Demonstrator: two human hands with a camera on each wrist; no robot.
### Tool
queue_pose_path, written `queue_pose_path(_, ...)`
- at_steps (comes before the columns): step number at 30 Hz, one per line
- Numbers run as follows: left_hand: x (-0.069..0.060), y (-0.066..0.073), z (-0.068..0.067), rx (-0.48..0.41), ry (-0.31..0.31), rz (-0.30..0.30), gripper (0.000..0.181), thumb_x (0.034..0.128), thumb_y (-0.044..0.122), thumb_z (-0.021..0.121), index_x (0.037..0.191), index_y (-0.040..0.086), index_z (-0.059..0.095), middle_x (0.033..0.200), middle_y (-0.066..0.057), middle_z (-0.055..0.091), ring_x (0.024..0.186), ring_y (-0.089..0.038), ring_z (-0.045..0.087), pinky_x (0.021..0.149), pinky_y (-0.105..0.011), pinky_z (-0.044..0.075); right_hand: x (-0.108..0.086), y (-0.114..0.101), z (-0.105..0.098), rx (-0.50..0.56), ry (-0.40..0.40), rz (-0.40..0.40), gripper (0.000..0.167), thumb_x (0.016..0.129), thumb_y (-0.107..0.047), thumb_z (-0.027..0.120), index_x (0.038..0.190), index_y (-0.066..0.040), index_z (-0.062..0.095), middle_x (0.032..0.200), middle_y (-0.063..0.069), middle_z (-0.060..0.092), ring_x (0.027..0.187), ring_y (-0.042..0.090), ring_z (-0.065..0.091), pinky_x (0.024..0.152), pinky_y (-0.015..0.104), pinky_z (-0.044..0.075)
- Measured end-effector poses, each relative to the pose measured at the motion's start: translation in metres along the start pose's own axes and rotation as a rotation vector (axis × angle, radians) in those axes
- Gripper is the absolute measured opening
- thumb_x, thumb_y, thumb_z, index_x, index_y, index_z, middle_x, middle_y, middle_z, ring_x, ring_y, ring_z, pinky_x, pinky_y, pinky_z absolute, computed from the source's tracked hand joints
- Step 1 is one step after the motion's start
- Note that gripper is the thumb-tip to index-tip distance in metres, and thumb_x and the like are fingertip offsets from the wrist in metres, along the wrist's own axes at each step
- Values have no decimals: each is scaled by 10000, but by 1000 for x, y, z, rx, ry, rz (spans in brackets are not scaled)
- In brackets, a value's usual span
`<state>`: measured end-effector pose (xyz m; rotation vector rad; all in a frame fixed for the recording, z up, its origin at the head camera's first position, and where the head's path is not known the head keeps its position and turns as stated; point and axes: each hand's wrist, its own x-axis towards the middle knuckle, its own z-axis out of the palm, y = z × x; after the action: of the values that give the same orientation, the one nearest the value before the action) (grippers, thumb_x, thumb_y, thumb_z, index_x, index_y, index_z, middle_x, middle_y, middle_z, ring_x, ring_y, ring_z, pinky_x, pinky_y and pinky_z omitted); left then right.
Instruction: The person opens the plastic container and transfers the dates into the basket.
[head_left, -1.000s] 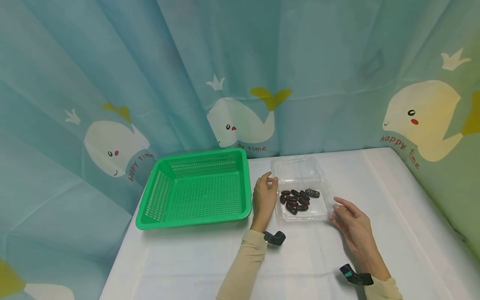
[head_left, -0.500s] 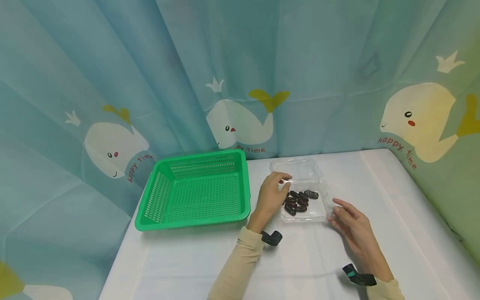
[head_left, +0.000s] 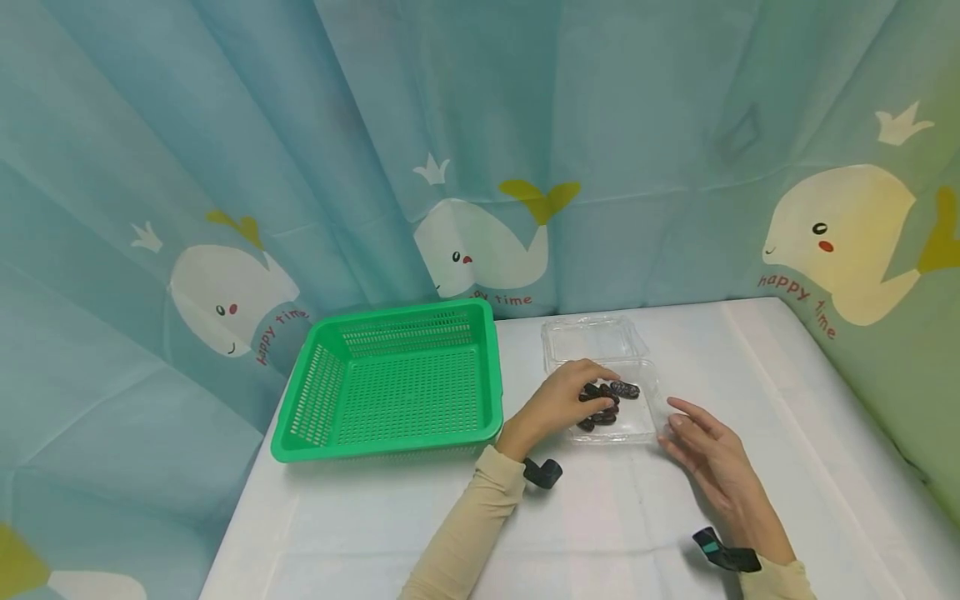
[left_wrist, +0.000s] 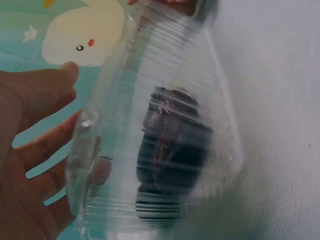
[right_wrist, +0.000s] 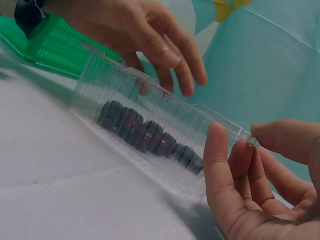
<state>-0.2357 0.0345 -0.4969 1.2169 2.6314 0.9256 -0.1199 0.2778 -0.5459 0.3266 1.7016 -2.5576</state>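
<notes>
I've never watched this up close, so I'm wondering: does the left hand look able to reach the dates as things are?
Probably yes: the box stands open with its lid folded back, and the left hand is over the dates, its fingers at the opening.

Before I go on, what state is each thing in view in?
Clear container: open, upright.
Lid: folded back, behind the container.
Dark oval pieces: clustered in the container, partly hidden.
Green basket: upright, open-topped.
Left hand: over the pieces, fingers loosely curved.
Right hand: touching the container's near right corner.
Tablecloth: spread, lightly creased.
Curtain: hanging in folds.
</notes>
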Motion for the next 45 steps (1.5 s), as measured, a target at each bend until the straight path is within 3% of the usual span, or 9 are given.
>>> queue_pose_path(8,7,1,3,155,-111,3,457,984,337,740,1413,212,644,1388,24,671,1281,-144,609,1087,-239,475,0,1,-3,4,7,7,319,1053,-67,601,1262,-292,689,1075,-96,591,987,19,639,932,250,605)
queue_pose_path(14,11,3,10,274,-138,-28,485,985,374,734,1440,250,623,1371,48,656,1215,-102,610,1013,-211,499,0,3,-3,7,3,1,316,1055,-66,597,1261,-285,693,1048,-93,614,972,27,648,924,250,608)
queue_pose_path(19,15,6,13,359,-158,-24,487,983,384,734,1440,254,625,1365,54,656,1208,-112,613,1065,-230,490,-1,4,-2,10,-2,-4,316,1055,-62,596,1258,-283,694,1033,-94,621,964,28,654,923,251,609)
queue_pose_path(23,18,5,14,420,-165,-5,415,985,369,732,1383,266,671,1337,58,670,1179,-112,613,1024,-224,505,-1,4,-2,19,-8,-9,320,1056,-52,588,1251,-282,695,1028,-92,619,959,28,656,922,251,609)
queue_pose_path(26,19,4,15,457,-163,12,324,985,336,736,1302,269,722,1304,58,684,1152,-112,617,938,-219,523,-1,4,-1,22,-14,-12,321,1057,-48,584,1254,-277,694,1027,-92,620,960,29,655,922,250,609)
queue_pose_path(30,19,2,17,491,-155,15,242,983,310,741,1221,272,762,1278,67,687,1133,-106,619,926,-218,530,0,3,0,23,-17,-9,311,1058,-58,588,1264,-269,689,1027,-91,618,955,27,653,925,252,609)
queue_pose_path(39,18,3,19,532,-146,32,181,988,307,733,1158,272,784,1189,74,707,1075,-101,640,898,-227,539,0,2,0,-1,-14,-5,313,1058,-67,594,1280,-274,670,1042,-95,601,965,24,646,931,242,604)
queue_pose_path(45,19,5,22,558,-164,57,187,987,393,722,1125,279,777,1060,100,714,935,-76,633,816,-229,522,-1,3,-1,-1,-21,-14,318,1058,-59,588,1265,-282,681,1030,-91,608,967,24,648,926,240,605)
